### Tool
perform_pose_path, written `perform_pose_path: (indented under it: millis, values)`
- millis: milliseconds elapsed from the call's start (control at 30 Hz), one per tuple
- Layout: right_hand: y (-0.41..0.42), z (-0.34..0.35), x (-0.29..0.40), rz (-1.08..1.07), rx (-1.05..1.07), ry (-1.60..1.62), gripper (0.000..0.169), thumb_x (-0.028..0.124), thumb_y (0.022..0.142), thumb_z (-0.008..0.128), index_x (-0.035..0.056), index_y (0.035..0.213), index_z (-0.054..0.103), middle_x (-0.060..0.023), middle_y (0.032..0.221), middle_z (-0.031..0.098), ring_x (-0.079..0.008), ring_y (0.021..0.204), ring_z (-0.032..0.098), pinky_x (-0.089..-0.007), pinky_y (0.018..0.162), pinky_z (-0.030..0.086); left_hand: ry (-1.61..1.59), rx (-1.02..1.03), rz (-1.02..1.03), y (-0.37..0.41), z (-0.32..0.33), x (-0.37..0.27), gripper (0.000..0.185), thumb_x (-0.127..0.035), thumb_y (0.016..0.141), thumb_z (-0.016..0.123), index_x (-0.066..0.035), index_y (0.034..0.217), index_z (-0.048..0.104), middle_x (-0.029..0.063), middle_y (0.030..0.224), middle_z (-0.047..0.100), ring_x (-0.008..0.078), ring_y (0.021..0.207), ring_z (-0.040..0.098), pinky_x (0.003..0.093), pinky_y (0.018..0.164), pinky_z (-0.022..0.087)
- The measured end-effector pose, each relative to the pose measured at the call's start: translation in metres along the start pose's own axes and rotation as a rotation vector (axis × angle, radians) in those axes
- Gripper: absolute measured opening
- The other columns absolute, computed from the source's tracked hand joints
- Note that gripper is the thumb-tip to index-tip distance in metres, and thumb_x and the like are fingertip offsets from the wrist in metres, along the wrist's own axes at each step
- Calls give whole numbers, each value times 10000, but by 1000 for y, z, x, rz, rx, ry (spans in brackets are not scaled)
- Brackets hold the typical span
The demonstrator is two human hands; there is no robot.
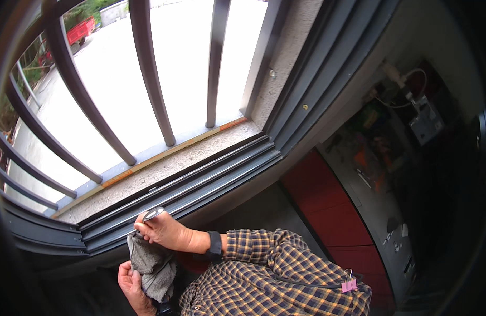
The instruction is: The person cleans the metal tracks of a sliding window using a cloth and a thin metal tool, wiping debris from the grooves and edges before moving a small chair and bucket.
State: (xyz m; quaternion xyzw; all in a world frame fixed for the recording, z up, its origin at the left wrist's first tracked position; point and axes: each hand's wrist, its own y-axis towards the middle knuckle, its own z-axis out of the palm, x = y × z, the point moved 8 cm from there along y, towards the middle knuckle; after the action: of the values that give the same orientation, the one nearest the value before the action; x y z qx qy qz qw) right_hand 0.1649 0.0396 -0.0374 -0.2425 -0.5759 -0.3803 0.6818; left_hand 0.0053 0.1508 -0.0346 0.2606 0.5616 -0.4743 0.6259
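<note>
My right hand [164,233], with a dark band on its wrist, grips a small tool [153,214] by a dark, flat, rounded end with pale spots. The rest of the tool is hidden by my fingers, so its kind cannot be told. Right below hangs a grey terry cloth [154,270], its upper edge against the fingers of my right hand. At the cloth's lower left side, my left hand [134,286] pinches it between thumb and fingers. Both hands are at the near edge of the dark metal window track [187,185], towards its left end.
Dark curved-looking bars [148,75] stand outside the rough sill [179,156]. The window's side frame [318,87] rises at the right. Beyond it are red cabinet fronts [330,205] and a grey counter [349,185] with small items. A pink binder clip [349,285] holds a cable on the plaid shirt.
</note>
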Motion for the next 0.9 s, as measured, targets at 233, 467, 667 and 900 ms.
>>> perform_pose_path:
  millis: [233, 467, 667, 900]
  values:
    - [-3, 29, 29, -366, -100, -257, 196, 128, 965, 571, -22, 844, 540, -146, 643, 536, -258, 577, 539, -332, 613, 484, 251, 49, -13, -6, -30, -23, 298, -58, 935, 515, 47, 1214, 537, 129, 1117, 600, 221, 998, 573, 344, 896, 460]
    - [-7, 39, 26, -358, -106, -258, 217, 152, 965, 573, -15, 830, 542, -164, 693, 551, -312, 643, 563, -377, 641, 485, 751, 188, 216, -7, -36, -31, 416, -261, 947, 585, 50, 1219, 533, 245, 1188, 569, 367, 1106, 544, 428, 948, 435]
    - [-10, 40, 20, -344, -95, -224, 184, 131, 963, 573, -9, 847, 548, -142, 691, 547, -254, 643, 539, -369, 653, 470, 827, 354, 535, -12, -42, -24, 402, -235, 956, 573, 72, 1214, 543, 216, 1197, 586, 315, 1087, 550, 401, 958, 420]
    - [-15, 40, 23, -387, -103, -229, 216, 157, 953, 592, -30, 845, 583, -180, 741, 596, -323, 711, 601, -395, 675, 492, 424, 157, 61, -8, -35, -23, 402, -260, 948, 575, 56, 1196, 563, 176, 1168, 590, 275, 1035, 559, 402, 913, 441]
